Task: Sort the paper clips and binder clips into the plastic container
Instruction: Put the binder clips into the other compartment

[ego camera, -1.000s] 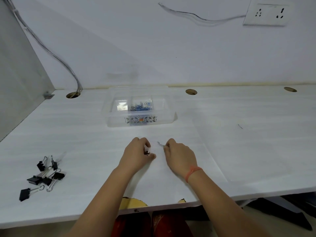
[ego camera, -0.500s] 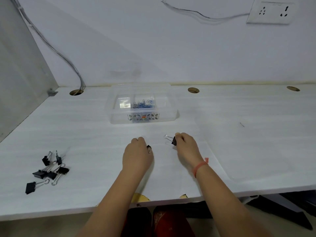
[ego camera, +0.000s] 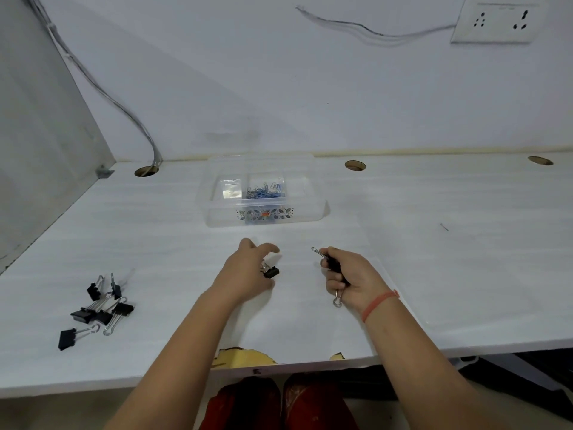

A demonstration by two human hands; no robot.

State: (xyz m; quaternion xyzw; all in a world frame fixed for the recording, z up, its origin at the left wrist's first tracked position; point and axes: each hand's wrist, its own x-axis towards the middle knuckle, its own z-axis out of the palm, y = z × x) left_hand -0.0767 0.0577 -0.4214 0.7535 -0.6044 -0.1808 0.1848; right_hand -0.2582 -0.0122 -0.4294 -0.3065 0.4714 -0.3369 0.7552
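Toward the counter's front edge, from the head view, I see my right grip (ego camera: 347,273) clenched on binder clips (ego camera: 333,265), wire handles poking out both ends; one could slip free. My left grip (ego camera: 248,271) pinches a single binder clip (ego camera: 271,271). The plastic container (ego camera: 263,218) sits near the back edge, paper clips (ego camera: 265,192) in its middle compartment. A loose pile (ego camera: 99,308) waits near the left edge.

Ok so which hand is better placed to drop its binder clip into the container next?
Right, probably. The right hand already has its binder clip closed in the fist, while the left hand is only pinching a clip at the table. Both sit similarly near the container.
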